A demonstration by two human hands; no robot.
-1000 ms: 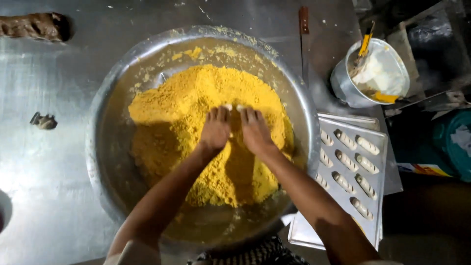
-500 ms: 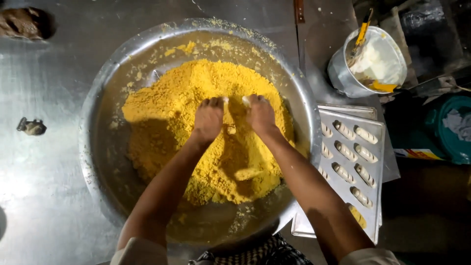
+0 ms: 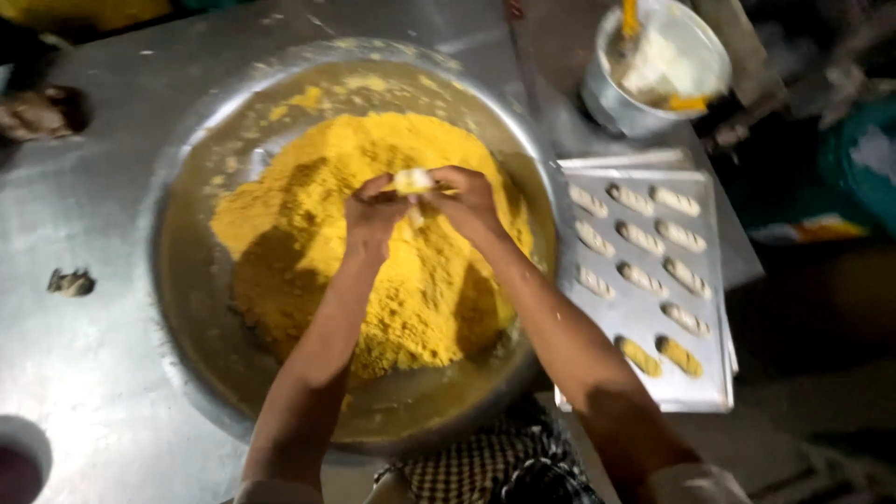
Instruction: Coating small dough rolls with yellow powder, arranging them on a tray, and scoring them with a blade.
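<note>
A wide steel bowl [image 3: 187,280] holds a big heap of yellow crumbs [image 3: 308,196]. Both hands are raised just above the heap's middle. My left hand [image 3: 371,217] and my right hand [image 3: 471,201] pinch a small pale piece of food [image 3: 412,180] between their fingertips, the piece partly dusted with crumbs. A steel tray [image 3: 691,392] lies to the right of the bowl with several small oblong pieces [image 3: 635,201] in rows; two at the near end [image 3: 659,357] are coated yellow.
A small steel pot [image 3: 611,103] with white batter and a yellow-handled tool stands at the back right. Everything rests on a steel tabletop [image 3: 84,373], with a small dark scrap [image 3: 71,282] at the left and a dark round object [image 3: 19,462] at the near left corner.
The hands were pressed into the crumb heap; now they have lifted out of it and hold a small pale piece between them. The view has shifted slightly.
</note>
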